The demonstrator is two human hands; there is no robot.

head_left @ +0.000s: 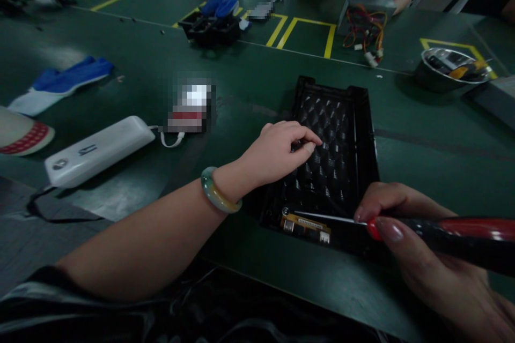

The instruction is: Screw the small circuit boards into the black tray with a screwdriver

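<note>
My right hand (426, 246) is wrapped round a screwdriver (454, 228) with a red and black handle. Its thin metal shaft points left, and the tip is close to a screw (285, 211) at the corner of a small circuit board (308, 223). That board, with metal ports on its edge, lies at the near end of a black plastic casing (364, 134) with a dimpled inner surface. Over the left part of the casing is my left hand (281, 150), thumb and index finger brought together; whatever they may hold is too small to make out.
A white power bank (100, 153) with a cable lies at left, near a blue and white glove (68, 83). Further back are a black tray (213, 29) and a metal bowl of parts (453, 69). Across the table, a person handles a metal box (364, 5) with coloured wires.
</note>
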